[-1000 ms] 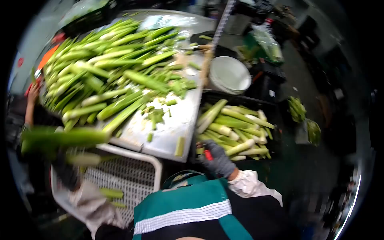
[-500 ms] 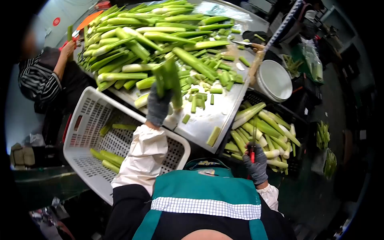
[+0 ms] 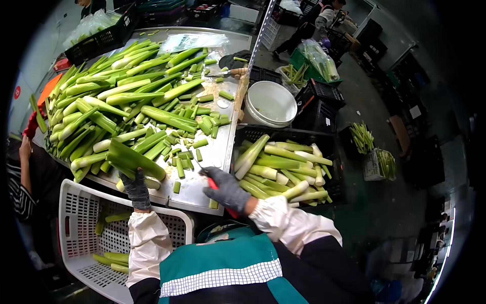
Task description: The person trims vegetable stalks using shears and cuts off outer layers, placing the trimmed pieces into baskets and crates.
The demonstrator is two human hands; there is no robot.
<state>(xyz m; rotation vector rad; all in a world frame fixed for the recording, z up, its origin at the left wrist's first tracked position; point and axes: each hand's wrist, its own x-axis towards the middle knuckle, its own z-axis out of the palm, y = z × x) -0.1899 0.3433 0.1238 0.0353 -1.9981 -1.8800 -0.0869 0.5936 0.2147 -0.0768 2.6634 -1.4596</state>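
In the head view, my left hand (image 3: 135, 190), in a grey glove, is closed around a thick green leek (image 3: 135, 161) held over the near edge of the metal table (image 3: 215, 152). My right hand (image 3: 225, 190), also gloved, grips a red-handled knife (image 3: 213, 183) at the table's front edge. Its blade is mostly hard to make out. Short cut leek pieces (image 3: 179, 167) lie on the table between and beyond my hands. A large heap of leeks (image 3: 101, 96) covers the table's left and far side.
Below my left arm stands a white perforated basket (image 3: 71, 228) with a few green pieces inside. A black crate of leeks (image 3: 283, 167) is at my right, with a white bucket (image 3: 272, 104) behind it. Another person's hand (image 3: 24, 152) shows at the far left.
My right hand with the knife has come up from beside the right crate to the table edge. My left hand still holds the leek, now tilted sideways. The view has turned right.
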